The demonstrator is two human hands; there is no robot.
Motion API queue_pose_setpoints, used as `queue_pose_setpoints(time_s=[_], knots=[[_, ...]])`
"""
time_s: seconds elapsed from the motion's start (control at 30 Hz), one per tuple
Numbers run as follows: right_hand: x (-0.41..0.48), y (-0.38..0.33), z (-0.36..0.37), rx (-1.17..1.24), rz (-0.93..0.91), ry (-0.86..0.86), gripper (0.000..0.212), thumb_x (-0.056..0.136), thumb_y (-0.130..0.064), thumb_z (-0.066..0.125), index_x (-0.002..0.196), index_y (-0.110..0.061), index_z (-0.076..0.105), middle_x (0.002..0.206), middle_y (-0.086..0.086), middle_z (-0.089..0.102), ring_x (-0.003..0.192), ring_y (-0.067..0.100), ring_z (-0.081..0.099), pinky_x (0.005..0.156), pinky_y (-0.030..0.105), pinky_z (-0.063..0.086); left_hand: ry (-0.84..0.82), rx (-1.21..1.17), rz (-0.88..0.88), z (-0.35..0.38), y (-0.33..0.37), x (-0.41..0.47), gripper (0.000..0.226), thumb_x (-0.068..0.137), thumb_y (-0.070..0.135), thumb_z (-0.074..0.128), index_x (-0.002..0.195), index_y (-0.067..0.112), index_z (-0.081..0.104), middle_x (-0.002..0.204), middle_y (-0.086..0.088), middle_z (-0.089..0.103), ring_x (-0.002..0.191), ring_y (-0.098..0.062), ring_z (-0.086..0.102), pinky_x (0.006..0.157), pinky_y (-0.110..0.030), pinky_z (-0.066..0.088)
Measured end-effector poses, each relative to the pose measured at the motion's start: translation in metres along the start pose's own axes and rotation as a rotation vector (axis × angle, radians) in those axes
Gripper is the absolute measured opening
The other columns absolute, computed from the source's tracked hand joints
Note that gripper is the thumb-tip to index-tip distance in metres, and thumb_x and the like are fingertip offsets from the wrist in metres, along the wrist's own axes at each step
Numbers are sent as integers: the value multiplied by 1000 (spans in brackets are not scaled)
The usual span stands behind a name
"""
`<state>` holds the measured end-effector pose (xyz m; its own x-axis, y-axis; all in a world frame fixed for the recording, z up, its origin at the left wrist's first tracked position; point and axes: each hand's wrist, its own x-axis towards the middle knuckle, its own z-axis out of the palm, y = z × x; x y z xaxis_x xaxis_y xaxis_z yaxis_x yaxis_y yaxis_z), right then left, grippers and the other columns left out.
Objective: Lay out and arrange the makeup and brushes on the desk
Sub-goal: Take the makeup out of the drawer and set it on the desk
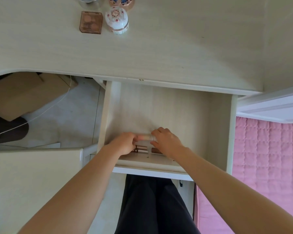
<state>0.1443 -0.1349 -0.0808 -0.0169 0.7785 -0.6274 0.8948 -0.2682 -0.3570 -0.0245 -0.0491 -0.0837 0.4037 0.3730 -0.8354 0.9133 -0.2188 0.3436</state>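
View from the head camera, looking down into an open drawer (220, 132) beneath a pale desk (159, 53). Both hands reach into the near part of the drawer. The left hand (125, 145) and the right hand (167, 141) meet on one small pale tube (146, 137) lying crosswise between them: the left fingers pinch its left end, and the right fingers curl around its ribbed right end, so each hand is closed on the tube. Just nearer the person than the hands, against the drawer's front wall, lie brown and gold tubes (143, 149), partly hidden under both hands; their number cannot be told. Beyond the hands the drawer floor is bare wood. Far ahead of the hands and to the left, on the desk top, stand a brown square palette (91, 22) and, just to its right, a white domed jar (117, 20) with floral decoration; the two are close but apart. Behind the jar lies a round pink compact (121, 1), cut off by the upper edge. To the right of the right arm hangs a pink quilted cover (269, 157).
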Motion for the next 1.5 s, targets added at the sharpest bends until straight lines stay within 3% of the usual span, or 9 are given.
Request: queue_pose_setpoints(time_s=[0.23, 0.43, 0.6, 0.73, 0.87, 1.0, 1.1, 1.27, 1.5], knots=[[16, -13, 16, -50, 12, 16, 40, 94, -31, 53, 127, -10, 47, 123, 9, 48, 115, 29, 43, 90, 37, 46, 3, 147, -9, 3, -5, 17, 23, 91, 6, 50, 102, 19, 65, 108, -5, 64, 96, -24, 62, 87, -35, 50], [25, -17, 25, -119, 66, 94, 42, 83, -4, 58, 123, -10, 45, 121, 11, 48, 110, 30, 45, 79, 36, 44, 18, 231, 21, 9, -3, 22, 12, 87, 8, 58, 86, 20, 60, 101, -5, 64, 91, -24, 62, 81, -37, 52], [27, -17, 25, -45, 92, 200, 39, 76, -10, 68, 113, -13, 54, 105, 12, 53, 92, 29, 56, 66, 35, 53, 11, 248, 59, 9, -7, 23, 14, 89, 10, 59, 99, 17, 65, 108, -5, 61, 98, -25, 59, 87, -38, 50], [22, -4, 12, 140, 136, 100, 40, 85, -9, 53, 124, -10, 41, 115, 14, 44, 98, 31, 53, 86, 35, 50, 62, 169, 97, 3, -7, 20, 13, 90, 14, 59, 102, 17, 63, 108, -7, 61, 96, -23, 58, 86, -40, 50], [11, 12, -1, 351, 228, 104, 28, 87, -5, 48, 113, -7, 38, 108, 11, 52, 93, 29, 57, 74, 35, 49, 121, 61, 130, -5, -4, 13, 12, 94, 16, 52, 105, 18, 57, 99, -4, 63, 82, -21, 60, 77, -42, 52], [0, 24, 2, 240, 230, 20, 8, 91, -12, 43, 98, -15, 47, 87, 1, 53, 83, 24, 57, 74, 34, 47, 108, -2, 143, -5, 1, 9, 13, 96, 16, 46, 106, 15, 54, 89, -3, 61, 66, -18, 56, 61, -32, 46], [-4, 27, 10, 204, 216, -69, 9, 93, -21, 45, 88, -24, 52, 86, -3, 50, 82, 20, 54, 75, 29, 44, 45, -12, 118, -4, 2, 9, 11, 96, 17, 45, 104, 15, 54, 82, -2, 57, 63, -15, 51, 55, -27, 38], [-5, 30, 23, 91, 228, -126, 15, 91, -27, 49, 94, -19, 61, 91, 0, 54, 87, 24, 58, 72, 29, 44, 0, 160, 122, 2, -2, 13, 5, 90, 13, 55, 87, 17, 54, 88, -5, 60, 79, -22, 57, 70, -34, 47], [-1, 31, 30, 59, 222, -214, 8, 90, -28, 49, 87, -23, 55, 98, 7, 56, 82, 24, 57, 72, 32, 51, -84, 209, 73, 5, -2, 18, 8, 91, 21, 60, 95, 14, 62, 88, -5, 61, 82, -24, 59, 73, -35, 47]])
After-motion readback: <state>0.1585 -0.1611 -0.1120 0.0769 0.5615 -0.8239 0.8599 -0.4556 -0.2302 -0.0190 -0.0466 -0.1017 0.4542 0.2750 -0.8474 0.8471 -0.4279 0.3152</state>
